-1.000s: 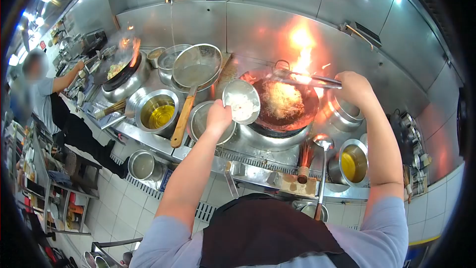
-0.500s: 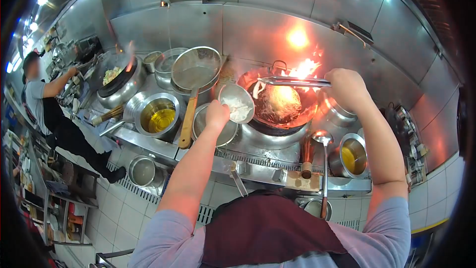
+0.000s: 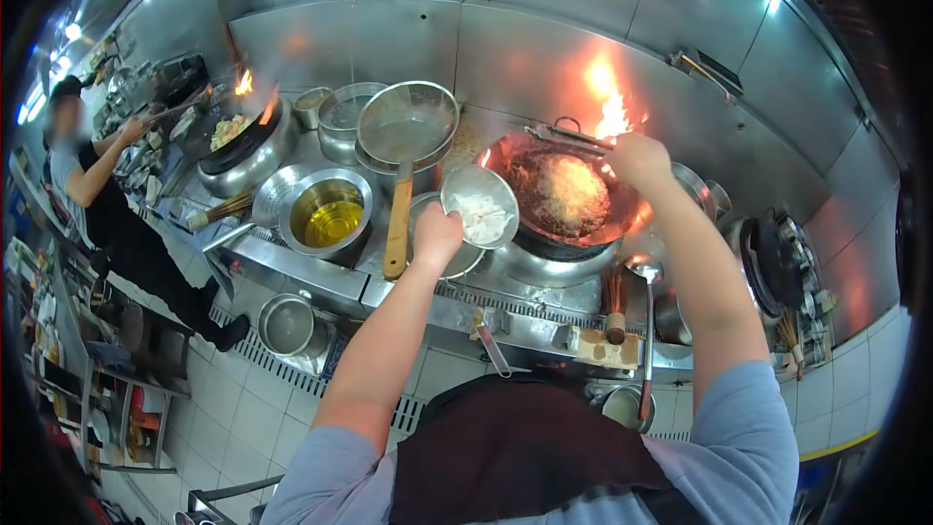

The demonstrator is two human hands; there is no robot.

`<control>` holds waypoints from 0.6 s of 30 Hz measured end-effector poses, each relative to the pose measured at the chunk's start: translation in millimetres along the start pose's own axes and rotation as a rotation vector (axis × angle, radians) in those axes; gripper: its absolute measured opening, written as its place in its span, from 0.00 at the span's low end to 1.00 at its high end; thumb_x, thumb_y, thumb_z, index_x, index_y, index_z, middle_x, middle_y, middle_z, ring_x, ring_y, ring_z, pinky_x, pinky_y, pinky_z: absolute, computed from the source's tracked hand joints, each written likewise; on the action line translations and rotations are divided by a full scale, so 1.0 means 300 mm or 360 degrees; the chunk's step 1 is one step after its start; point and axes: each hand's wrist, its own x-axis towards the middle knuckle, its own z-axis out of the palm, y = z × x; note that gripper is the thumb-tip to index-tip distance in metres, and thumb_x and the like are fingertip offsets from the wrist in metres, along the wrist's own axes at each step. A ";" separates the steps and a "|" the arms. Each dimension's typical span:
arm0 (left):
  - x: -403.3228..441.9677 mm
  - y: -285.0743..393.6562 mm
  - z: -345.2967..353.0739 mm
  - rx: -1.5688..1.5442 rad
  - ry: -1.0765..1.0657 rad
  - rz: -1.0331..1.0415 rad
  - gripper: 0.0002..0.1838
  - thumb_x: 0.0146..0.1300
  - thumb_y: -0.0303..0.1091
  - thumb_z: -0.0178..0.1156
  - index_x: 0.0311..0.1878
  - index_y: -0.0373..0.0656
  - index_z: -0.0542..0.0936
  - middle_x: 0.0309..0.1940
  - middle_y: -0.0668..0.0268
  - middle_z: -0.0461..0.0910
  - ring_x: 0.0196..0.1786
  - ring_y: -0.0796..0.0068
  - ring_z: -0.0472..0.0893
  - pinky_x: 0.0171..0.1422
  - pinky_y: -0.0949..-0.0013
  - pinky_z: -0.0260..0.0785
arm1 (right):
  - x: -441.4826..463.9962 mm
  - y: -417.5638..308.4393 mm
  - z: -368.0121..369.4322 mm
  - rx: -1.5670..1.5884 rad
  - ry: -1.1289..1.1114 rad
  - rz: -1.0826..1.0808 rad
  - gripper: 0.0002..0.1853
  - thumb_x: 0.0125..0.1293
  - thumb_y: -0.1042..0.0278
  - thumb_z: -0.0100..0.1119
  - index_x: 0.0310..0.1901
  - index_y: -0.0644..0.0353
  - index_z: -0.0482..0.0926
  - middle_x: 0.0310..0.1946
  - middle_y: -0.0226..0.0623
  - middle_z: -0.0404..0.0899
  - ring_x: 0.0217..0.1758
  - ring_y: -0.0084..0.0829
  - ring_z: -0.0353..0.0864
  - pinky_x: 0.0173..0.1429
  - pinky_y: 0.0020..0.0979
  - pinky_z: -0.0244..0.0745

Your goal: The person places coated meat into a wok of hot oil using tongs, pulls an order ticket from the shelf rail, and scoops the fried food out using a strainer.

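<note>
My left hand (image 3: 437, 235) grips the edge of a small metal bowl (image 3: 483, 240) that holds white, moist-looking pieces (image 3: 478, 215). The bowl is tilted beside the near left rim of a large wok (image 3: 628, 217). Metal tongs (image 3: 573, 139) are in my right hand (image 3: 641, 161), its fingers closed round them. They reach leftward over the wok's far side, and I see no piece at their tips. Bubbling oil (image 3: 569, 194) glows orange in the wok. Flames (image 3: 610, 102) rise behind it, close to my right hand.
A long-handled strainer (image 3: 408, 122) rests on a pot left of the wok. Further left stands a pot of yellow oil (image 3: 330, 225). A ladle (image 3: 646, 331) and a bamboo brush (image 3: 614, 306) lie in front. Another person (image 3: 107, 204) works at a flaming wok.
The white piece formerly at the tongs' tips is gone from them. The tongs now angle more up toward the far rim. The flames look taller and narrower; the whole view has shifted slightly.
</note>
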 end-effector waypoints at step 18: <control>0.096 -0.064 0.095 0.0301 0.0045 0.0053 0.16 0.56 0.33 0.51 0.38 0.26 0.75 0.33 0.40 0.78 0.38 0.45 0.80 0.47 0.54 0.71 | -0.244 0.050 -0.179 -0.0152 0.0273 -0.0535 0.11 0.52 0.60 0.62 0.34 0.59 0.81 0.34 0.42 0.82 0.38 0.40 0.82 0.42 0.39 0.77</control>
